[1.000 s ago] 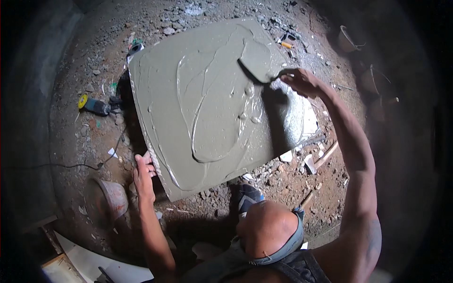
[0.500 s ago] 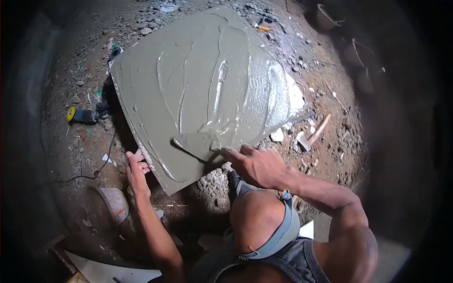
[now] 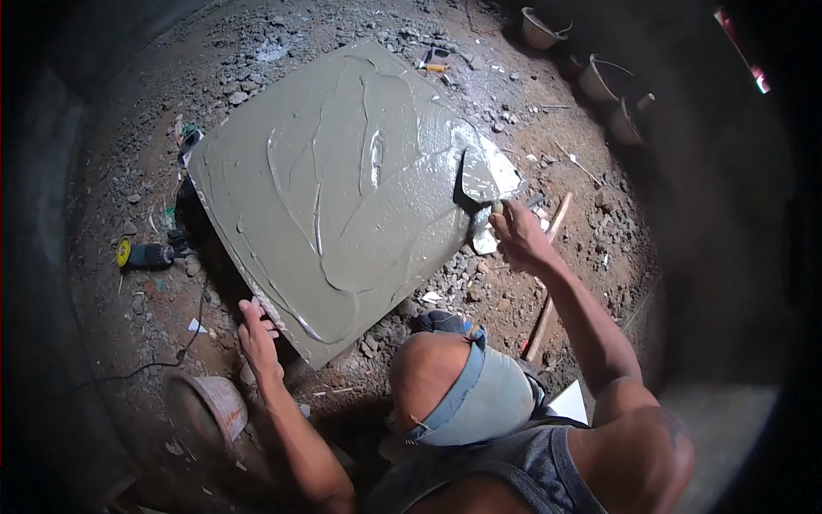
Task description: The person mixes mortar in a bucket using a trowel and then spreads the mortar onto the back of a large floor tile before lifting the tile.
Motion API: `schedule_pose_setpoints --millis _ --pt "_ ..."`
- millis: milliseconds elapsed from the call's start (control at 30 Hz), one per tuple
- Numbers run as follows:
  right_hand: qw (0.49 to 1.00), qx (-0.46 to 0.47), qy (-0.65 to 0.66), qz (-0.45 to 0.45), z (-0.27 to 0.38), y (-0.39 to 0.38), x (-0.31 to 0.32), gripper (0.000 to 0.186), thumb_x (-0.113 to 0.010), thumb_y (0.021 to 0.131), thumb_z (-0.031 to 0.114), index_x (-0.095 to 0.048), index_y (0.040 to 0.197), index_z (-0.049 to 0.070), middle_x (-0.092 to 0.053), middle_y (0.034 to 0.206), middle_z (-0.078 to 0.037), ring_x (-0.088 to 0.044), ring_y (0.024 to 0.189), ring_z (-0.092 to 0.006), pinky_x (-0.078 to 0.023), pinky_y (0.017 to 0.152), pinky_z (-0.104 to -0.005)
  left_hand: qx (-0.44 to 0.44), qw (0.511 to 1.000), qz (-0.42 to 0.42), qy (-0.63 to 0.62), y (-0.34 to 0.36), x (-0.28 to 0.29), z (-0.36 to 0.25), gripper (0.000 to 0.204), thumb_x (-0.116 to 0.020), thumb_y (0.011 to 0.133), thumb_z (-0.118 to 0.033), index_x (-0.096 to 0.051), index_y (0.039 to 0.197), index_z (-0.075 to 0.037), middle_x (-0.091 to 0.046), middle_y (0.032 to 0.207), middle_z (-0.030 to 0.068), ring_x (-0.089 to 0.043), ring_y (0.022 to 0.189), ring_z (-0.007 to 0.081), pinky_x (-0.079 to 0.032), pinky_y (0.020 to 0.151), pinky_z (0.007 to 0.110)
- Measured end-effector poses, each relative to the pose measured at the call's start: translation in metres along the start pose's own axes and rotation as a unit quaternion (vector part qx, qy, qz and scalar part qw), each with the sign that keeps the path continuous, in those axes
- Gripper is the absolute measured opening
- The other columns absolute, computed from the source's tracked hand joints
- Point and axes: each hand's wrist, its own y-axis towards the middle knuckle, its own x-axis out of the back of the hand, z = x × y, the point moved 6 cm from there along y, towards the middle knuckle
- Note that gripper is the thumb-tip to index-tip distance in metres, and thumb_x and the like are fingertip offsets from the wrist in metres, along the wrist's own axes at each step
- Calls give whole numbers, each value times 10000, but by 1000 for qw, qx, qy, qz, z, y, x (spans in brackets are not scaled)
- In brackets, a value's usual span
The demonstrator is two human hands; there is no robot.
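A large square tile (image 3: 505, 176), nearly covered in wet grey mortar (image 3: 342, 197), lies tilted in front of me; its bare pale surface shows at the right corner. My right hand (image 3: 521, 238) is closed round the handle of a trowel (image 3: 478, 178), whose mortar-coated blade touches that right corner. At the near left edge, my left hand (image 3: 259, 338) has its fingers curled against the tile's rim, where mortar is caked. Smear lines and ridges run across the mortar, and a smoother band curves from the near corner towards the trowel.
A teal angle grinder (image 3: 147, 255) with a yellow disc lies at left, its cord (image 3: 163, 367) trailing nearby. A stained bucket (image 3: 218, 403) tips at lower left. Several buckets (image 3: 597, 79) stand far right. A wooden handle (image 3: 548, 317) lies among rubble right of the tile.
My right hand has swept the trowel from the tile's near edge to its right corner, smoothing mortar there. My left hand stays at the left edge. The view has shifted.
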Motion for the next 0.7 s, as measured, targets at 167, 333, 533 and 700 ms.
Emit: schedule_pose_setpoints --millis 167,333,533,700 --pt "966 -110 226 -64 9 44 -76 299 -579 1007 206 -395 1142 14 -547 822 -94 -579 645 -184 -509 501 -348 18 1000 -19 4 -6 -6 6 774 -430 979 -673 -629 1295 5 -609 980 55 -506 793 141 -440 692 282" --pt "953 -154 260 -8 106 144 -134 759 -577 968 345 -127 1437 -47 -611 1094 -273 -649 980 -442 -513 822 -540 32 997 -19 69 -10 0 2 788 -352 1001 -664 -586 1369 -7 -669 1108 89 -542 815 138 -451 702 279" --pt "857 216 -466 38 225 294 -152 449 -840 636 406 -780 1024 188 -758 993 -48 -725 963 -265 -511 878 -603 45 996 -32 74 -13 -4 1 735 -376 1018 -621 -591 1354 -4 -610 1106 83 -514 863 160 -451 749 298" --pt "799 329 -496 83 268 321 -182 319 -804 732 314 -751 979 119 -745 953 -98 -732 848 -281 -572 728 -472 56 997 -26 55 -14 -2 5 693 -398 1017 -603 -621 1189 30 -618 979 148 -562 910 276 -448 841 382"
